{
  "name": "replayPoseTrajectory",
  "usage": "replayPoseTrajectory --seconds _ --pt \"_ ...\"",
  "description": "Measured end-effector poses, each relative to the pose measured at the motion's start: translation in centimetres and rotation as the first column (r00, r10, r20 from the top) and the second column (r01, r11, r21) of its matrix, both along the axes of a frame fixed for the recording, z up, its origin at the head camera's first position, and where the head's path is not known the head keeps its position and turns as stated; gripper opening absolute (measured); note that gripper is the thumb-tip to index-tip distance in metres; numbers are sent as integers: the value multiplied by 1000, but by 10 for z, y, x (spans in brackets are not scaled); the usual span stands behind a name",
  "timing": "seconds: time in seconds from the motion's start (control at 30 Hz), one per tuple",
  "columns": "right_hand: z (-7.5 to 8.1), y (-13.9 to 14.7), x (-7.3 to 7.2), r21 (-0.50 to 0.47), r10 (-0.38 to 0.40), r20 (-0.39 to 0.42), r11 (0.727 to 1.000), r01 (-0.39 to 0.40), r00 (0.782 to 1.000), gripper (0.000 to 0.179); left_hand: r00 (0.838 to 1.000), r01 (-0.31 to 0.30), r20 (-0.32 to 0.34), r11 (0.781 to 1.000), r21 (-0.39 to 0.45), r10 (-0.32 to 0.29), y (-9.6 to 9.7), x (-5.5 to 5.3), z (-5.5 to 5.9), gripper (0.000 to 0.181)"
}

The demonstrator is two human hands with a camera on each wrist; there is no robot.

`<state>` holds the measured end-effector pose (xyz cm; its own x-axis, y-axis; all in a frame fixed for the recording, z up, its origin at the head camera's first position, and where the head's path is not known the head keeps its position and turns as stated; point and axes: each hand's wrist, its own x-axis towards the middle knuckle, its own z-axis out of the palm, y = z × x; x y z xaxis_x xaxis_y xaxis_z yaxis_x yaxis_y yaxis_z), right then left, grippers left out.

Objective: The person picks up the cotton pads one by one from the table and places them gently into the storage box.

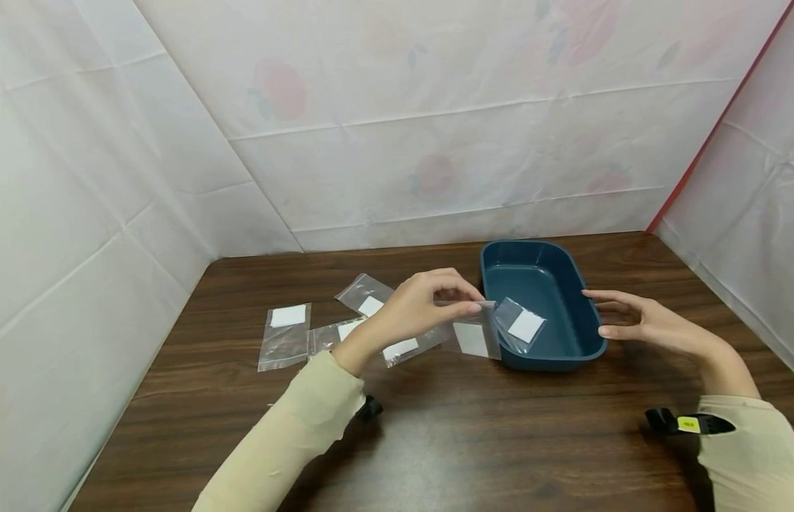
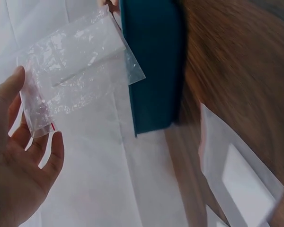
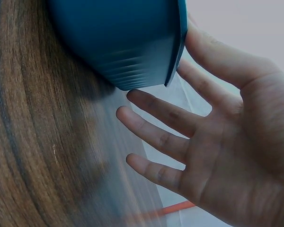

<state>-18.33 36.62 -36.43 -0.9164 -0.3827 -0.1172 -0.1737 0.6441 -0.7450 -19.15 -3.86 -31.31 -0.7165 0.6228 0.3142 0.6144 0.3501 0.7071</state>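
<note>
My left hand [image 1: 412,302] pinches the top edge of a clear zip bag [image 1: 470,338] with a white card inside. The bag hangs at the left side of a dark blue plastic tub [image 1: 537,363]; the left wrist view shows this bag [image 2: 80,61] stretched out from the fingertips. Inside the tub, toward its left front, lies another small bag [image 1: 526,326] with a white card. At the tub's right wall, my right hand [image 1: 652,323] has its thumb and index finger touching the rim. Its other fingers [image 3: 154,132] spread out loosely below the rim in the right wrist view.
Several more clear bags with white cards lie left of the tub, one [image 1: 284,338] furthest left and one [image 1: 365,293] further back. They rest on a dark wooden table [image 1: 473,441]. White curtains [image 1: 397,142] surround the table's back and sides.
</note>
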Motion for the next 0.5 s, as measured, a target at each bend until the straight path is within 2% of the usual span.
replayPoseTrajectory --seconds 0.2,0.37,0.5 --pt "0 -1 -1 8 5 -15 1000 -5 1000 67 1000 -11 -17 1000 22 11 14 2 8 14" --pt "1 -1 -1 10 7 -15 1000 -7 1000 67 1000 2 -8 999 34 -2 24 2 12 15" --pt "2 -2 -1 17 -2 -8 1000 3 1000 68 999 13 -30 998 55 -11 32 2 15 15"
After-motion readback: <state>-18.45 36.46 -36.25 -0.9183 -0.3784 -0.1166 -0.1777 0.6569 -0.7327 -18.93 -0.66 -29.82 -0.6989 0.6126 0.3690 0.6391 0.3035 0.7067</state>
